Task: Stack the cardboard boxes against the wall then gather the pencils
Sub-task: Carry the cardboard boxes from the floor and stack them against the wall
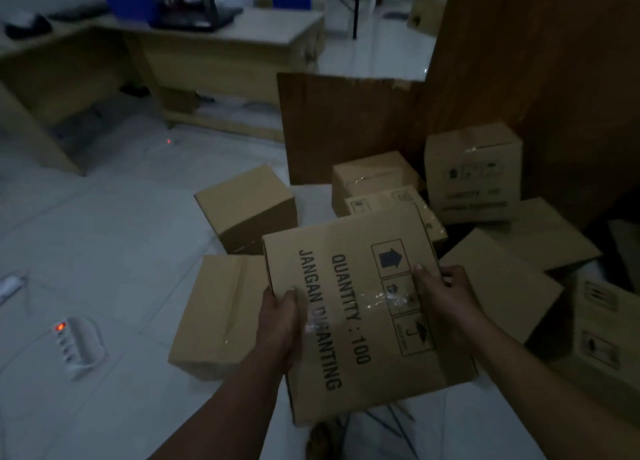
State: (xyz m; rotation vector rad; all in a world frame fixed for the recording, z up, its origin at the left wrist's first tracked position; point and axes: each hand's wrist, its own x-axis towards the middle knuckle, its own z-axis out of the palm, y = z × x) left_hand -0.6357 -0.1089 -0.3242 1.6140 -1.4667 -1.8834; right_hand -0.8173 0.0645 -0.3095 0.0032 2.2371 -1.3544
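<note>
In the lower centre of the frame, a brown printed cardboard box (349,307) is held above the white tiled floor (104,234). It is gripped at opposite edges, probably to balance it for carrying to the dark wooden wall panel (346,127) at upper right. The left hand (282,324) and right hand (445,297) both clasp it, thumbs on top. Plain cardboard boxes (246,207) lie scattered around. Thin blue sticks (394,423), perhaps pencils, lie beneath.

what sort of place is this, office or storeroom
Likely an office used for storage: a wooden desk, cardboard boxes strewn over the tiled floor, and a power strip with a lit switch.
</note>
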